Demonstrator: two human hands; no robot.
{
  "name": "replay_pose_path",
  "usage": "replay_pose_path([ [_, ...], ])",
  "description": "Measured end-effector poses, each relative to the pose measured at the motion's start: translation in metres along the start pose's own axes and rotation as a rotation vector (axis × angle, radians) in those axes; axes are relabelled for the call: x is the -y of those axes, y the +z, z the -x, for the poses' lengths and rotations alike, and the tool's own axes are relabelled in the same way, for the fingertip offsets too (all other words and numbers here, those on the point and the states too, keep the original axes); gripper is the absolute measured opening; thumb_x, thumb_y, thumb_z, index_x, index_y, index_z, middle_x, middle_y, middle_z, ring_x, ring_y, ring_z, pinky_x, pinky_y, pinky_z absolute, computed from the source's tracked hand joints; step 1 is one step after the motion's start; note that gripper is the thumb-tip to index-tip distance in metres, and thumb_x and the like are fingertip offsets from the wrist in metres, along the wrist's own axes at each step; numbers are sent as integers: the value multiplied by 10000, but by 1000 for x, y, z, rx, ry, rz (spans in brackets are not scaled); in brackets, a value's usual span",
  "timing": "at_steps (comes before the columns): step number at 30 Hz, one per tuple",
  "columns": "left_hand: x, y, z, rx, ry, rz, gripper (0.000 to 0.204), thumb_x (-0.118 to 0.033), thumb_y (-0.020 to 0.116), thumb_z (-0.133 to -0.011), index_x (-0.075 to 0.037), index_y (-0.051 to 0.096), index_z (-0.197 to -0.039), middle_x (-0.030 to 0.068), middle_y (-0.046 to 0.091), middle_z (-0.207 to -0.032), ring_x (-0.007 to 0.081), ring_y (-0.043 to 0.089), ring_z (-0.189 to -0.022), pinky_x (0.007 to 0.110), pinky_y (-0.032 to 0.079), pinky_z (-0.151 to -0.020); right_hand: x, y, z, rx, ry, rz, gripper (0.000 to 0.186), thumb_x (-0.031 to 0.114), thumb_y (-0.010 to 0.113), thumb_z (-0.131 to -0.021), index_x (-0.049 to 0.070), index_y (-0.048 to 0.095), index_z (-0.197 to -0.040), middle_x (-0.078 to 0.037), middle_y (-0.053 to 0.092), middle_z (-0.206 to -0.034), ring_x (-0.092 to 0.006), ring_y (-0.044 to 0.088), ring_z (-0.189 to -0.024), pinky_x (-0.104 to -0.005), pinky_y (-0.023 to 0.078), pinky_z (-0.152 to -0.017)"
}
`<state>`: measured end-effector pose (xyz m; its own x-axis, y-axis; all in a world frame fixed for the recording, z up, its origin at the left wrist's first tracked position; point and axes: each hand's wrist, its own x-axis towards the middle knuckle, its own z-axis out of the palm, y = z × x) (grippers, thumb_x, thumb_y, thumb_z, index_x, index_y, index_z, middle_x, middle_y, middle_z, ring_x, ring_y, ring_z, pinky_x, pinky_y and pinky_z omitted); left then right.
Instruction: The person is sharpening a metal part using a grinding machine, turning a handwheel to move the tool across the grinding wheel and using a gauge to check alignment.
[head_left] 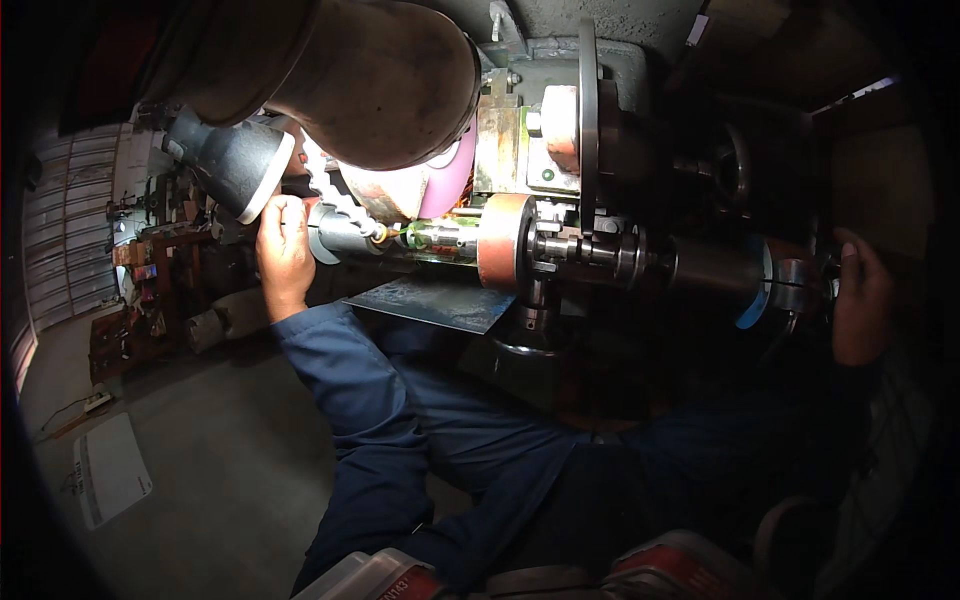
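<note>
My left hand [285, 255] is closed beside the grinding machine's left end, just below the rim of a black lamp shade [235, 165]. Its fingers hide whatever they hold. At the far right, in shadow, my right hand [862, 295] curls in against the outer end of the machine's tailstock [795, 285]; what lies in its grip is too dark to make out. Between both hands a shiny stepped shaft [585, 249] lies horizontally. A pink grinding wheel [450, 180] stands behind the shaft line, with orange glints beside it. An orange-brown ring-shaped part [503, 242] surrounds the line.
A large brown duct [375, 85] hangs over the wheel. The white jointed coolant hose [335, 195] reaches down to the shaft. Below it juts a flat metal plate [435, 303], near a handwheel [530, 345]. Shelves with clutter [140, 270] stand at left.
</note>
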<state>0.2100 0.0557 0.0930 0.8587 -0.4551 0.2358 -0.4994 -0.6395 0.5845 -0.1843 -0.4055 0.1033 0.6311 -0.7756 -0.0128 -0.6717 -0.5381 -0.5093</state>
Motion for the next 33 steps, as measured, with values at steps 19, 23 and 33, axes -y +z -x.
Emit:
replay_pose_path([
  [19,13,3,6,-42,40,190,162,-162,524,-980,-16,571,-929,65,636,-822,132,550,-758,288,464,-712,5,36,53,-473,-159,-128,343,148,375,-1026,-41,600,-1202,-194,661,-1132,-286,634,-1074,-355,493,-917],
  [23,20,2,7,-90,57,103,120,-129,549,-953,-18,579,-919,68,622,-818,143,554,-767,294,461,-715,2,45,51,-714,-356,47,351,172,391,-1025,-68,620,-1139,-199,678,-1071,-272,668,-941,-335,520,-831],
  [33,-46,15,93,-907,531,-163,125,-83,504,-948,40,507,-975,166,640,-884,254,618,-770,324,514,-717,-1,49,70,-715,-401,-15,442,260,405,-1017,-70,509,-1292,-243,586,-1217,-363,593,-1084,-393,465,-933],
])
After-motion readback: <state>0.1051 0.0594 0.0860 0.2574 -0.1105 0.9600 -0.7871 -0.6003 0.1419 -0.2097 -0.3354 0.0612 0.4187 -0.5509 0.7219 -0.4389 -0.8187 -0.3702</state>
